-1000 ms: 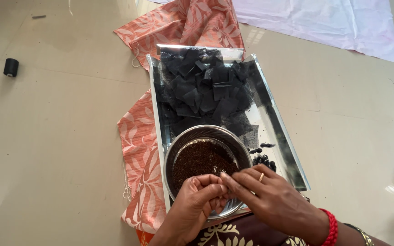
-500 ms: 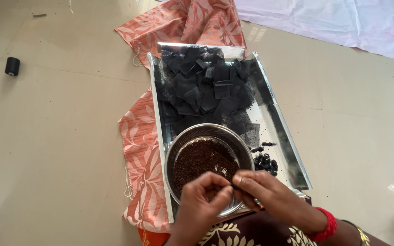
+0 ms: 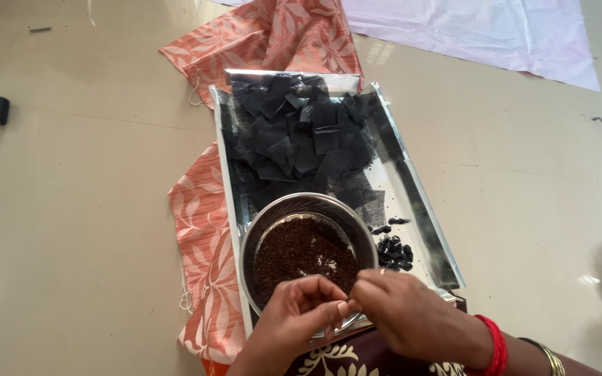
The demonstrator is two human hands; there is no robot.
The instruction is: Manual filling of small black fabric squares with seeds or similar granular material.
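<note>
Both hands, the left hand (image 3: 297, 306) and the right hand (image 3: 405, 313), are pinching something tiny together, just below the steel bowl (image 3: 252, 240) of brown seeds (image 3: 301, 254), lower middle.

Bowl's (image 3: 306, 209) near rim behind hands.

no packages, labels, signs or screens anywhere in view
</note>
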